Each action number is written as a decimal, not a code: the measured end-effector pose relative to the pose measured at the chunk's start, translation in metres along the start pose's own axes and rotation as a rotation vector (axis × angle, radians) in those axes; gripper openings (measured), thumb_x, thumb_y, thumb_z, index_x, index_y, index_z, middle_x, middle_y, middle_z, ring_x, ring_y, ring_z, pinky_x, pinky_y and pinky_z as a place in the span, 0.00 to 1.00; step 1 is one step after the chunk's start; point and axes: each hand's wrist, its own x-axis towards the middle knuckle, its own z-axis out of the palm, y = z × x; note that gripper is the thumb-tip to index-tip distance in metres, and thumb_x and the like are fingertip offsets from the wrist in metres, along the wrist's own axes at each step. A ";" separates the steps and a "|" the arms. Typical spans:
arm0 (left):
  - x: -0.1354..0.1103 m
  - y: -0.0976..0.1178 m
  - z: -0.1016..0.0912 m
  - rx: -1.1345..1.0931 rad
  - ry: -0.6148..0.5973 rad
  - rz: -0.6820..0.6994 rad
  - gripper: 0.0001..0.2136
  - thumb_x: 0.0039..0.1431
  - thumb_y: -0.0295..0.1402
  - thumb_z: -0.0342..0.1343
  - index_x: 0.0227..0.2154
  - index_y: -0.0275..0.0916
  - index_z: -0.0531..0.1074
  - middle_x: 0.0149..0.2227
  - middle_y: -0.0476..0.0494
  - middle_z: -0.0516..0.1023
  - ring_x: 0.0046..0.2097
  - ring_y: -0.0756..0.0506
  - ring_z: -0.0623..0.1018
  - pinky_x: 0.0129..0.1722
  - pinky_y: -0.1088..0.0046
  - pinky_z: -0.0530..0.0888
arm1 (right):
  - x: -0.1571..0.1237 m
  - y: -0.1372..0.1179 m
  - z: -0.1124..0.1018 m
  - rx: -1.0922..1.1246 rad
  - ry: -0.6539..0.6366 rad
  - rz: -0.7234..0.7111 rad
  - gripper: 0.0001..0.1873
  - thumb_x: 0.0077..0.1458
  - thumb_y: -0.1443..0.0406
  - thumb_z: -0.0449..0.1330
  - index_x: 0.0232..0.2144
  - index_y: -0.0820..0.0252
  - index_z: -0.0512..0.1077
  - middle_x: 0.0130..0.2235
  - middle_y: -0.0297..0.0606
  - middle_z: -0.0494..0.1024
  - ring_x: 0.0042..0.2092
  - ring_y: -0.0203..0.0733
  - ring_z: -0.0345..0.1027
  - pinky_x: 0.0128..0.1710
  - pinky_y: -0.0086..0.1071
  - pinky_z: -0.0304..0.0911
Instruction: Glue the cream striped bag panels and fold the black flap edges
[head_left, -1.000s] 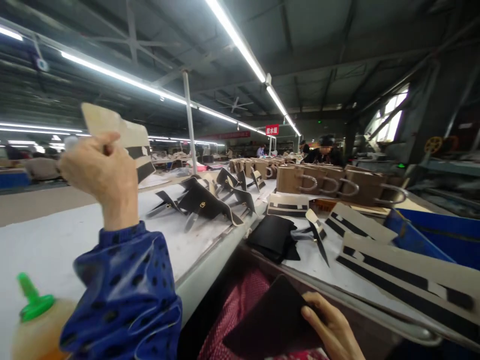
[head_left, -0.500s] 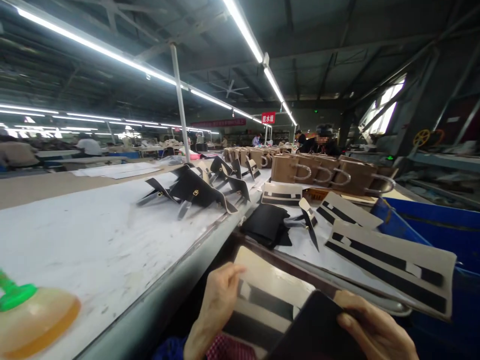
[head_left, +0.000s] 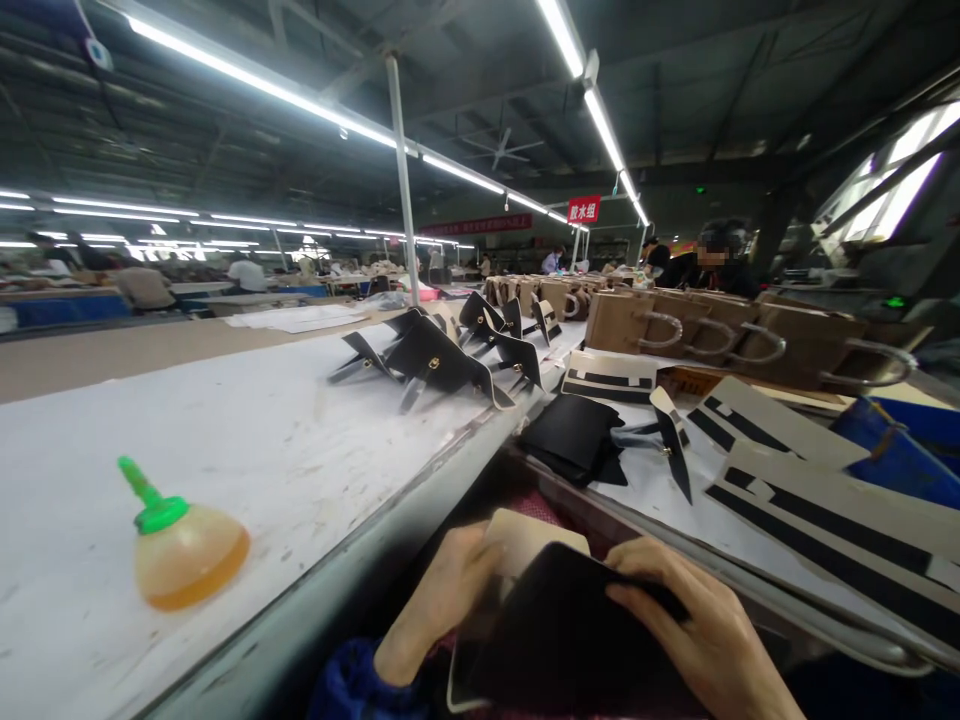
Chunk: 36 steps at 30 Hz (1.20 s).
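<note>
My right hand [head_left: 694, 605] pinches the edge of a black leather-like panel [head_left: 566, 635], thumb below and fingers on top. Behind and under it a cream panel [head_left: 534, 532] sticks out, its left edge held in my left hand [head_left: 454, 580]. The black panel covers most of the cream one; whether the two touch all over I cannot tell. My left fingers are a little blurred. Both hands are low in front of me, beside the table edge. A stack of black pieces [head_left: 574, 435] lies just beyond the panels.
A squeeze bottle [head_left: 195, 555] with a green nozzle and amber liquid rests on the white table [head_left: 315, 480]. Black flaps with gold clasps [head_left: 439, 355] stand farther back. Cream panels with black strips [head_left: 832, 530] lie to the right, before brown bags [head_left: 619, 322]. A co-worker [head_left: 712, 260] is behind these.
My right hand has brought the black panel leftward over the cream panel, hiding its black strips. My left hand still holds the cream edge. The view has turned left.
</note>
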 end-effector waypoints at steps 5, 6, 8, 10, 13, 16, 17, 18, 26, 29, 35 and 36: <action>-0.022 0.031 0.003 -0.196 -0.002 0.024 0.16 0.64 0.43 0.56 0.44 0.37 0.80 0.35 0.45 0.82 0.39 0.42 0.79 0.36 0.72 0.73 | 0.014 -0.013 0.016 -0.119 -0.045 -0.142 0.11 0.64 0.68 0.57 0.47 0.52 0.73 0.37 0.36 0.81 0.37 0.39 0.78 0.36 0.26 0.73; -0.026 0.038 0.005 -0.248 -0.009 0.033 0.16 0.64 0.43 0.56 0.46 0.39 0.80 0.37 0.46 0.83 0.39 0.43 0.79 0.37 0.73 0.73 | 0.015 -0.016 0.020 -0.111 -0.054 -0.179 0.14 0.64 0.70 0.56 0.50 0.53 0.73 0.38 0.37 0.81 0.38 0.38 0.78 0.37 0.27 0.73; -0.033 0.049 0.009 -0.333 -0.032 0.061 0.16 0.65 0.43 0.57 0.47 0.40 0.80 0.40 0.46 0.83 0.39 0.45 0.78 0.40 0.74 0.74 | 0.014 -0.020 0.025 -0.079 -0.063 -0.245 0.18 0.63 0.74 0.55 0.52 0.54 0.72 0.38 0.38 0.79 0.37 0.37 0.76 0.36 0.26 0.73; -0.038 0.057 0.012 -0.372 -0.055 0.093 0.15 0.65 0.42 0.57 0.47 0.41 0.81 0.42 0.46 0.83 0.40 0.45 0.78 0.42 0.74 0.74 | 0.011 -0.023 0.027 -0.068 -0.050 -0.282 0.19 0.62 0.75 0.56 0.52 0.53 0.74 0.37 0.37 0.78 0.35 0.36 0.75 0.34 0.26 0.72; -0.041 0.064 0.016 -0.380 -0.072 0.103 0.14 0.66 0.42 0.56 0.47 0.43 0.82 0.41 0.47 0.83 0.40 0.46 0.79 0.40 0.76 0.74 | 0.009 -0.026 0.024 -0.088 0.000 -0.264 0.19 0.61 0.74 0.59 0.50 0.49 0.76 0.36 0.36 0.77 0.35 0.36 0.75 0.33 0.26 0.71; -0.043 0.067 0.018 -0.401 -0.081 0.095 0.12 0.64 0.41 0.60 0.46 0.45 0.82 0.36 0.48 0.83 0.38 0.47 0.79 0.31 0.79 0.71 | 0.011 -0.030 0.019 -0.135 0.059 -0.236 0.21 0.61 0.73 0.60 0.52 0.46 0.77 0.36 0.35 0.79 0.36 0.36 0.76 0.34 0.25 0.72; -0.044 0.069 0.018 -0.398 -0.086 0.096 0.12 0.64 0.41 0.60 0.46 0.45 0.82 0.35 0.49 0.83 0.37 0.48 0.79 0.29 0.80 0.70 | 0.013 -0.032 0.017 -0.150 0.071 -0.244 0.22 0.61 0.73 0.60 0.53 0.46 0.77 0.36 0.35 0.79 0.36 0.36 0.77 0.34 0.25 0.72; -0.045 0.070 0.018 -0.387 -0.089 0.095 0.11 0.64 0.40 0.61 0.45 0.45 0.81 0.34 0.49 0.83 0.37 0.48 0.79 0.29 0.80 0.70 | 0.014 -0.034 0.017 -0.160 0.075 -0.258 0.22 0.60 0.73 0.61 0.53 0.46 0.77 0.36 0.35 0.80 0.36 0.36 0.77 0.35 0.25 0.72; -0.052 0.078 0.018 -0.273 -0.088 0.052 0.15 0.64 0.40 0.60 0.49 0.40 0.78 0.37 0.45 0.83 0.41 0.43 0.80 0.37 0.75 0.75 | 0.016 -0.034 0.015 -0.249 0.057 -0.329 0.22 0.61 0.75 0.60 0.53 0.48 0.76 0.38 0.35 0.79 0.37 0.34 0.75 0.35 0.26 0.71; -0.051 0.084 0.020 -0.280 -0.110 0.085 0.16 0.62 0.39 0.61 0.50 0.39 0.78 0.37 0.45 0.83 0.37 0.46 0.80 0.35 0.77 0.75 | 0.015 -0.032 0.013 -0.287 0.037 -0.360 0.22 0.61 0.76 0.60 0.53 0.51 0.76 0.37 0.35 0.78 0.35 0.32 0.74 0.34 0.24 0.69; -0.052 0.083 0.021 -0.265 -0.128 0.137 0.16 0.63 0.36 0.60 0.52 0.40 0.77 0.38 0.45 0.83 0.34 0.47 0.80 0.31 0.77 0.73 | 0.013 -0.031 0.010 -0.344 -0.016 -0.359 0.22 0.62 0.75 0.58 0.55 0.52 0.75 0.37 0.36 0.76 0.36 0.32 0.73 0.35 0.24 0.68; -0.053 0.082 0.019 -0.243 -0.136 0.155 0.15 0.64 0.35 0.59 0.53 0.40 0.76 0.39 0.45 0.83 0.35 0.47 0.80 0.32 0.77 0.73 | 0.012 -0.030 0.009 -0.355 -0.025 -0.360 0.21 0.62 0.74 0.58 0.55 0.52 0.74 0.37 0.36 0.76 0.36 0.32 0.72 0.35 0.25 0.68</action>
